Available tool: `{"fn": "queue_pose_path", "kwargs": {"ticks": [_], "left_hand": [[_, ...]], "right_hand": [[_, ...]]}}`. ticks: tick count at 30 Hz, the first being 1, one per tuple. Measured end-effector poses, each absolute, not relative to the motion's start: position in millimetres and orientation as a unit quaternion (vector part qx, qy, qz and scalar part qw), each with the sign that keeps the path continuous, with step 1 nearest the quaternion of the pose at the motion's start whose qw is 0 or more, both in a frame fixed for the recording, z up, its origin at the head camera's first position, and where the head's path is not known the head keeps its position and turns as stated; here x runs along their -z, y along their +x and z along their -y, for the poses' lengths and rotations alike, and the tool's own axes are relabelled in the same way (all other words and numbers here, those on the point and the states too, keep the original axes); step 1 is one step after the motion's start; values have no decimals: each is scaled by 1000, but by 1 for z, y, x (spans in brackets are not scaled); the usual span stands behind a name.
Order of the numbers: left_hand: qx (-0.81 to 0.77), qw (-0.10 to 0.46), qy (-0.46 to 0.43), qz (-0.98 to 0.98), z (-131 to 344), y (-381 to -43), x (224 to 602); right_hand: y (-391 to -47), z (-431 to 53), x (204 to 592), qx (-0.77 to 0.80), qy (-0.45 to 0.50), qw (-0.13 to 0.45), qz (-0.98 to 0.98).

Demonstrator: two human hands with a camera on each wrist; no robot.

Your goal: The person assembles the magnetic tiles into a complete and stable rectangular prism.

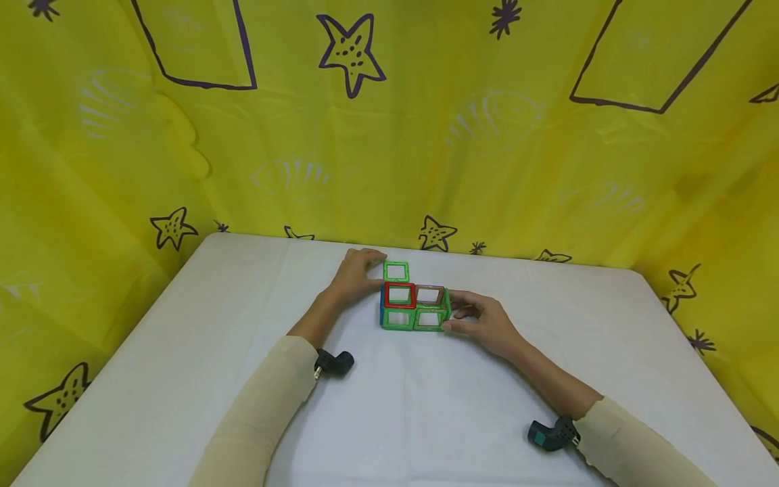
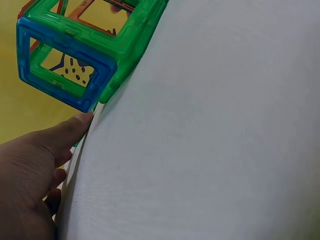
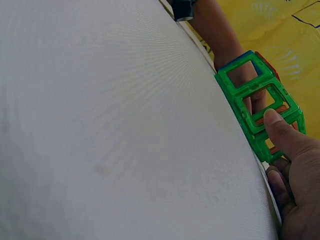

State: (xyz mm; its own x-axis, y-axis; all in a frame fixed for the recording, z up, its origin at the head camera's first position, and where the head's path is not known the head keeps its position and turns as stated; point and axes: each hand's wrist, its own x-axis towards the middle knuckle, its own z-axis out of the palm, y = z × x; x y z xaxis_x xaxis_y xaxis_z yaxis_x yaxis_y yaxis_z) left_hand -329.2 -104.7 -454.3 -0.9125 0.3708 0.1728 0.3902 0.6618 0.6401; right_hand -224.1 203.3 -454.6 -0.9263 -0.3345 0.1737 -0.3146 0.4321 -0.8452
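A box-shaped structure of magnetic tiles stands on the table, with green frames in front and a blue frame on its left end. Red and brown-orange frames form its top. Behind it is a separate-looking green square tile; whether it is joined cannot be told. My left hand spans this tile's left side, thumb by the blue frame's lower corner. My right hand grips the structure's right end, its thumb at the front corner and its fingers behind.
White cloth covers the table. A yellow curtain with drawn stars and fish hangs along the back and both sides. Dark camera units sit on the wrists, by the beige sleeves.
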Motion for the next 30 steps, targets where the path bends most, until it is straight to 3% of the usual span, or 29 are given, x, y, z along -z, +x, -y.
{"fn": "queue_pose_path", "kwargs": {"ticks": [30], "left_hand": [[389, 31, -217, 895, 105, -325, 448]], "right_hand": [[-224, -204, 455, 499, -192, 11, -845]]}}
